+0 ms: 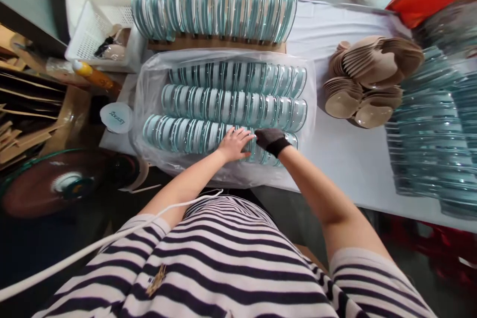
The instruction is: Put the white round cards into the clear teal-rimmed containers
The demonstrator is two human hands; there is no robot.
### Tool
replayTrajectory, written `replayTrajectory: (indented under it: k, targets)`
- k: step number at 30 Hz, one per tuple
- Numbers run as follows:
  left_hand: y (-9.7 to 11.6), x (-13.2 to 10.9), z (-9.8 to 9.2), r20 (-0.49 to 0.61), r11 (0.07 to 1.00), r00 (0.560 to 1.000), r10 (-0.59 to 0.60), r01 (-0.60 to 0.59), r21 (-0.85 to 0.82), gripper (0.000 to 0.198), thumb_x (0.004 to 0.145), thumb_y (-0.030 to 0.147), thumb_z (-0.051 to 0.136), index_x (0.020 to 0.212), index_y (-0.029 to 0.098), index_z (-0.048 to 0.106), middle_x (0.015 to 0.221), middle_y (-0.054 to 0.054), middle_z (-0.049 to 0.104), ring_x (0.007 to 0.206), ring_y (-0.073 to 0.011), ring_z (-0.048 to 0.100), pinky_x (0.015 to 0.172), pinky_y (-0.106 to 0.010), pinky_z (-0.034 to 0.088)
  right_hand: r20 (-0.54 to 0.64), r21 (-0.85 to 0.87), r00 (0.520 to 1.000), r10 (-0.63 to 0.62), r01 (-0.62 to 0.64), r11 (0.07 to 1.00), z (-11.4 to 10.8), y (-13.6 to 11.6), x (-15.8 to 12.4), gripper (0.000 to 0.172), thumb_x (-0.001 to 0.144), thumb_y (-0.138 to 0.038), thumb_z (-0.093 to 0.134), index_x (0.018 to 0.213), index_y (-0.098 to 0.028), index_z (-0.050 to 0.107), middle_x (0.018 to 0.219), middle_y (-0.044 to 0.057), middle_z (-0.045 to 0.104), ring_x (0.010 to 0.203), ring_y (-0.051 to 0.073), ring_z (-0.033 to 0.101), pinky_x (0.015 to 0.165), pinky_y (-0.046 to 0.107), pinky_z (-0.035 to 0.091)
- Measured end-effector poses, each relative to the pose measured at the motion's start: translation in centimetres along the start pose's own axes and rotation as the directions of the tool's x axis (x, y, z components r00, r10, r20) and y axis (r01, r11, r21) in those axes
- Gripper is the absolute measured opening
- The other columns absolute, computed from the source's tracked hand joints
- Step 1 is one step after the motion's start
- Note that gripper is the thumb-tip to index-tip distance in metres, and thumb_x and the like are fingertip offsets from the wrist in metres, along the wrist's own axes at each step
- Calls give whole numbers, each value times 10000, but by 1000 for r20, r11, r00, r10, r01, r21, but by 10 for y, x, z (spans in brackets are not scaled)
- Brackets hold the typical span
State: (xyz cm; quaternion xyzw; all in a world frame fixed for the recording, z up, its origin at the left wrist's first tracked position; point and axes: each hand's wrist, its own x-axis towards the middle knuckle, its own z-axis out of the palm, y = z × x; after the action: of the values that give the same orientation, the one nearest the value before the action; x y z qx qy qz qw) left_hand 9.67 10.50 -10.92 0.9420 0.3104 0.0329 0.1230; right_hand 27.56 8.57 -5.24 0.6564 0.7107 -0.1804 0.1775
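Note:
Three rows of clear, round plastic pieces, bowls or lids, stand on edge in a clear plastic bag (156, 67). My left hand (235, 144), bare and with fingers spread, lies on the front row (179, 133), toward its right part. Just right of it, my right hand (271, 140) wears a dark glove and touches the same row. Its fingers are curled, and whatever they hold is hidden beneath them. Behind the front row run the middle row (223, 103) and the back row (231, 77).
Another row of clear pieces (231, 12) lies on cardboard behind the bag. Brown paper-like bowls (372, 69) and more clear stacks (421, 149) stand right on the white-covered table (339, 159). At left are a white basket (82, 39), a round label (116, 118) and a fan (55, 184).

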Motion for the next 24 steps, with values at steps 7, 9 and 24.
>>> replayTrajectory:
  k: [7,9,24]
  targets:
    - [-1,-1,2,-15,1000,1000,-6,6,9,717,854,555,551,1492,261,402,1533,-53,430,1450,-293,299,1230,-491,103,-10,308,987,163,-152,939,137,-32,-61,436,989,-352,298,1216,-237,652,1132,132,706,1016,290,665,838,362,495]
    - [0,-2,1,-19,1000,1000,-14,14,22,715,859,550,550,1491,251,403,1535,-61,427,1452,-296,299,1227,-500,117,-1,341,983,182,-170,925,155,-37,-58,417,984,-363,339,1242,-242,643,1151,129,703,1002,294,666,822,359,492]
    - [46,24,21,9,996,998,63,-64,64,717,893,542,517,1530,270,332,1603,-52,307,1483,-308,231,1207,-584,103,286,-52,946,154,-145,988,-31,52,42,350,858,-238,617,1166,-87,687,1164,191,682,1061,262,651,880,332,491]
